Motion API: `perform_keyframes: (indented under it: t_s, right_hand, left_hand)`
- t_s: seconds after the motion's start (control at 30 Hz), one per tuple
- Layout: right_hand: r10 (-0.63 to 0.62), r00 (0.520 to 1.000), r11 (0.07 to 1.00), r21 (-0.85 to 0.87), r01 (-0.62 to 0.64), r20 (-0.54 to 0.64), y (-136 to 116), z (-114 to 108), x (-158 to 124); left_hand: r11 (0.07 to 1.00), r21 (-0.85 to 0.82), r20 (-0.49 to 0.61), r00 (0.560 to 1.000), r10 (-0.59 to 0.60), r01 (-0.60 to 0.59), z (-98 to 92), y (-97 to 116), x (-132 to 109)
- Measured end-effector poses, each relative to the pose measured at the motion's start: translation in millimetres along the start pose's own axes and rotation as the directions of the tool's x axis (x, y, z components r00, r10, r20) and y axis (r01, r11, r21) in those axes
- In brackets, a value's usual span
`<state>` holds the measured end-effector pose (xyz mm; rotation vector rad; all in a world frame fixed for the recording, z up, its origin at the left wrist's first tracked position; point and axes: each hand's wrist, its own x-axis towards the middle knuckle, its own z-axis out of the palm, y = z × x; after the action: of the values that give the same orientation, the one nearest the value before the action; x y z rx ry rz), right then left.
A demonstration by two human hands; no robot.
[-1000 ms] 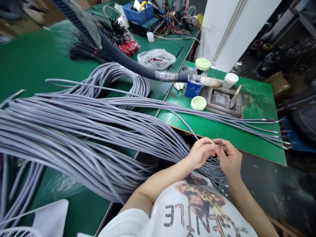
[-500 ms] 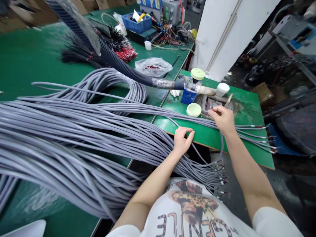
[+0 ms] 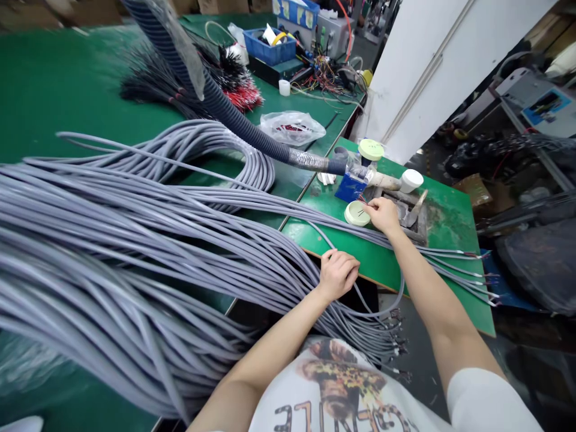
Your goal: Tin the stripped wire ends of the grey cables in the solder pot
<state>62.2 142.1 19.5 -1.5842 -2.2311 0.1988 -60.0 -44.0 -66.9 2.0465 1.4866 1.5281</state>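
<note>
A big bundle of grey cables [image 3: 135, 240] lies across the green bench and hangs off its front edge. My left hand [image 3: 337, 273] rests on the bundle at the edge, fingers curled around one grey cable [image 3: 380, 309]. That cable loops under my right arm up to my right hand [image 3: 382, 214]. My right hand pinches the cable's stripped end, with thin coloured wire tips held over a pale green round tin [image 3: 356, 213]. A metal solder pot [image 3: 407, 213] sits just right of that hand.
A dark corrugated hose [image 3: 225, 108] ends above the pot beside a blue box [image 3: 350, 187], a green-capped jar [image 3: 371, 150] and a white cup [image 3: 411, 180]. Finished cable ends [image 3: 468, 270] lie across the small green table. A plastic bag [image 3: 292, 126], black-red wire bunches [image 3: 234, 84] and a blue bin [image 3: 270, 45] sit further back.
My hands separated from in front of my chest. The right hand carried the cable end up to the pot, then left over the green tin; the left hand settled on the bundle.
</note>
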Motion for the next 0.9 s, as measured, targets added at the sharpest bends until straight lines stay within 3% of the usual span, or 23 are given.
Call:
perform_keyframes:
  t_s: [0.13,0.27,0.37,0.5,0.67,0.9]
  right_hand:
    - [-0.001,1.000,1.000,-0.021,0.001,0.000,-1.7,3.9,1.5]
    - [0.000,0.999,1.000,-0.004,-0.001,-0.046,9.2,-12.0,3.0]
    - [0.096,0.979,0.994,0.061,-0.086,-0.180,42.5,-31.6,4.4]
    - [0.295,0.913,0.955,0.072,-0.287,-0.282,100.2,-44.2,3.2]
    - [0.388,0.875,0.918,0.042,-0.394,-0.289,139.4,-32.8,-0.7]
    - [0.447,0.850,0.888,0.024,-0.459,-0.277,149.4,-20.1,-0.6]
  left_hand:
    - [1.000,-0.007,-0.008,1.000,0.003,-0.003,1.0,-0.8,-0.7]
    - [1.000,-0.009,-0.007,1.000,0.004,-0.004,1.5,-1.6,-1.2]
    - [1.000,-0.007,-0.003,1.000,0.002,-0.002,1.3,-1.7,-0.8]
    - [1.000,-0.005,-0.003,1.000,0.000,0.000,0.4,-0.6,0.2]
    - [1.000,-0.007,0.008,1.000,-0.003,0.003,-0.2,0.6,0.5]
    - [1.000,-0.001,0.012,1.000,0.003,-0.003,0.5,1.0,-0.2]
